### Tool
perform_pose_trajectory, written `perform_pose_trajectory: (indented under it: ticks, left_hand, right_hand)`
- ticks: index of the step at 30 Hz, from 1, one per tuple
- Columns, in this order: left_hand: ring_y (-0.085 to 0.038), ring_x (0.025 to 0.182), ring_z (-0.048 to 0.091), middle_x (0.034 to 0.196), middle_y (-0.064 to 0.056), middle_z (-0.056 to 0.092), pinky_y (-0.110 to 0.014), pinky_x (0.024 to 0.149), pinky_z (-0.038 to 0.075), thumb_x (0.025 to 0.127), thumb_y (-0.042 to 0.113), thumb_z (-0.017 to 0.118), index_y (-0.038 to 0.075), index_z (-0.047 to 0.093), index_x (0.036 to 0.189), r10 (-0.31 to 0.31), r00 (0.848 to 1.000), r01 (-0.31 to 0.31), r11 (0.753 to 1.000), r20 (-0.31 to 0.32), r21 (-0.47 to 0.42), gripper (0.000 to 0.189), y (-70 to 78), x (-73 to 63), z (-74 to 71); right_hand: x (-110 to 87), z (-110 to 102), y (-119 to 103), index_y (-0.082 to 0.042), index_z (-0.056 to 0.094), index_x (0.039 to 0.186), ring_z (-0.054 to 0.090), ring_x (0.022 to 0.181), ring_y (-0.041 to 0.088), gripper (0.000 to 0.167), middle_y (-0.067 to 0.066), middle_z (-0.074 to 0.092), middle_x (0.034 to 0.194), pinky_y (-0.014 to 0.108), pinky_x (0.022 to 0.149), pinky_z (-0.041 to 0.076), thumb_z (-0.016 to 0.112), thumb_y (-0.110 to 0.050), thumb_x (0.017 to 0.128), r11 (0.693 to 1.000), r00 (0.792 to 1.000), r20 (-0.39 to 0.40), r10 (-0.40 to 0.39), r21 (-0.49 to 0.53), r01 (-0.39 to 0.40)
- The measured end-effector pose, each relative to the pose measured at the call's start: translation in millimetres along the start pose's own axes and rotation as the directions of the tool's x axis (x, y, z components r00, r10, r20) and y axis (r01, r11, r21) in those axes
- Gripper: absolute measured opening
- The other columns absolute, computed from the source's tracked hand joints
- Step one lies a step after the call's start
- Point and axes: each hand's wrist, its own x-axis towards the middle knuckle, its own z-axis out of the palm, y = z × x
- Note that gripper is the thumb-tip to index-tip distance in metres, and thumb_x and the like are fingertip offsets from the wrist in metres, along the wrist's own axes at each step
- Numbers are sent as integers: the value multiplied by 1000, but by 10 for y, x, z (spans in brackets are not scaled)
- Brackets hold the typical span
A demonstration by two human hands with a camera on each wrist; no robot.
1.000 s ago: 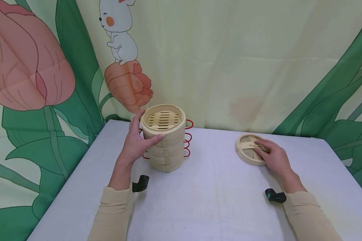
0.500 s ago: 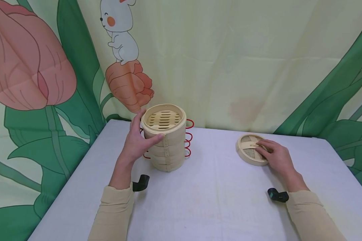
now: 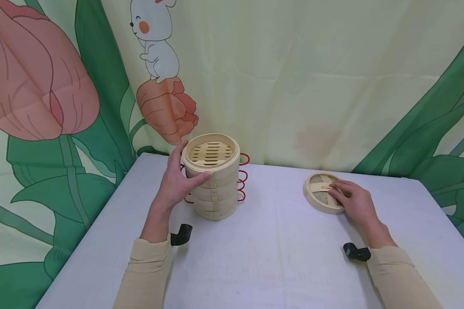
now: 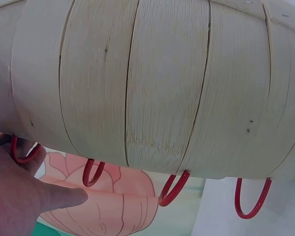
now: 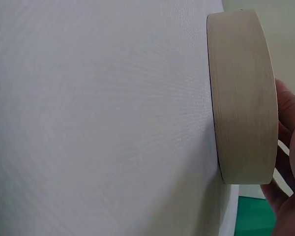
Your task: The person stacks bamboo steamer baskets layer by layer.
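A tall stack of round bamboo steamer baskets (image 3: pixel 214 189) stands upright on the table at centre-left, its slatted top tier facing up. My left hand (image 3: pixel 174 180) grips the upper part of the stack from the left, thumb across the front and fingers round the far side. Red loops (image 3: pixel 242 176) stick out from the sides of the baskets. To the right lies a round bamboo steamer lid (image 3: pixel 317 199) with a strap handle across its top. Fingers and thumb of my right hand (image 3: pixel 355 204) pinch at that handle. From the side, the lid's rim (image 5: pixel 243 98) sits on the cloth.
A white cloth covers the table (image 3: pixel 255 257). Close behind its far edge hangs a curtain (image 3: pixel 294 86) printed with flowers, leaves and a rabbit. Black wrist-worn devices (image 3: pixel 181 234) jut out at both sleeves.
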Motion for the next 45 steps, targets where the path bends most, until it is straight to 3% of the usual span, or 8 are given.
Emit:
perform_pose_trajectory:
  ticks: [18, 25, 38, 45]
  left_hand:
    - [-27, 146, 22, 161, -7, 22, -61, 114, 22, 80, 31, 84, 16, 19, 161, -9, 1000, 9, 1000, -1, 3, 106, -4, -8, 14]
    - [-27, 146, 22, 161, -7, 21, -60, 114, 23, 79, 32, 84, 19, 18, 162, -20, 1000, 20, 1000, 2, 7, 106, 7, -17, 16]
    - [-27, 146, 22, 161, -7, 21, -59, 114, 23, 80, 31, 84, 18, 18, 162, -16, 1000, 16, 1000, 1, -1, 106, 12, -23, 4]
    - [-28, 145, 22, 161, -7, 21, -60, 114, 24, 80, 32, 84, 17, 19, 161, -21, 1000, 21, 1000, 0, 7, 106, 15, -14, 7]
  right_hand:
    - [-30, -18, -25, 5, 69, 117, 45, 126, 53, 27, 29, 57, 130, 68, 101, 35, 69, -13, 97, 1000, 1000, 17, -18, -8, 18]
    - [-47, -79, -129, 5, 67, 120, 43, 127, 53, 28, 29, 55, 132, 68, 101, 35, 66, -14, 100, 1000, 1000, 26, 5, -15, -4]
    - [-2, -236, -513, 2, 69, 118, 49, 122, 50, 25, 25, 59, 127, 67, 96, 41, 69, -13, 98, 998, 996, -73, -43, -59, 39]
    - [24, -329, -818, 1, 73, 109, 56, 116, 44, 18, 21, 64, 118, 62, 91, 45, 74, -4, 92, 987, 971, -176, -160, -38, 156]
